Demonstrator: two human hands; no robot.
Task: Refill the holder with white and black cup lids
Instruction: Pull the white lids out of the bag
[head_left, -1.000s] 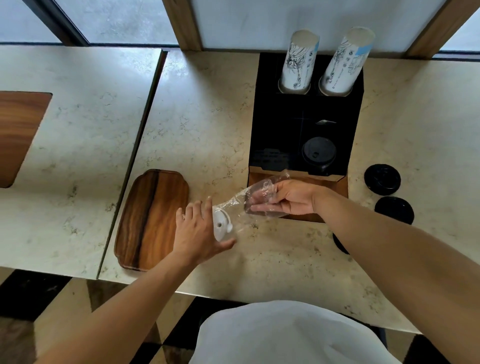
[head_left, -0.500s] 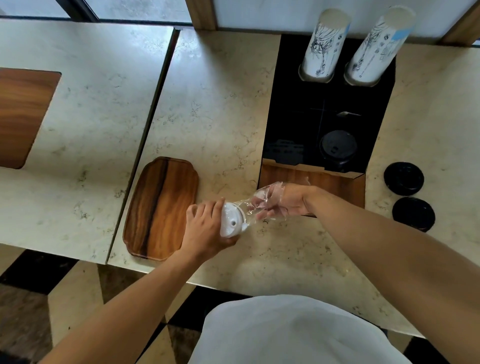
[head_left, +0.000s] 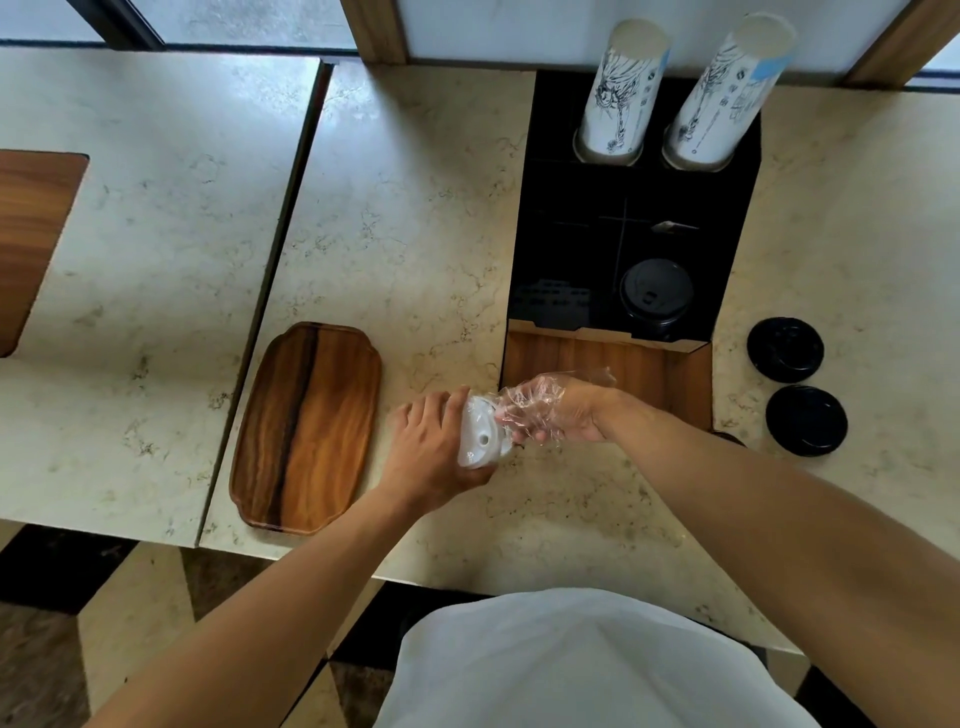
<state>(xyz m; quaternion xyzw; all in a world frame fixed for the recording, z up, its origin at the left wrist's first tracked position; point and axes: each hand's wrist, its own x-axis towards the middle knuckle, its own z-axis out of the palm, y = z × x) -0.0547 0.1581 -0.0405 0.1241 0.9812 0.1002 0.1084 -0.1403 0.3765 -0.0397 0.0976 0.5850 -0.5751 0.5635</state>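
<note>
White lids: stack in clear plastic sleeve, held above counter just in front of holder; count in stack not readable. Gripped at left end by left hand, fingers curled round stack. Sleeve's loose end bunched in right hand, fingers closed on plastic.

Holder: black, compartmented, wooden front panel. Contents: front right compartment, black lids, one stack, topmost visible; front left compartment, dark, contents not discernible; rear, paper cups, two tall inverted stacks side by side, printed with line drawings, leaning toward back wall. Middle compartments dark; one small pale item in right middle, unidentifiable.

Loose black lids: two flat on counter right of holder, one nearer than the other, apart from each other; edge of a third dark round item just behind right forearm, mostly hidden.

Tray: one, wooden, flat on counter left of hands, bare.

Second counter to left across a seam, with one wooden inset at left edge.
</note>
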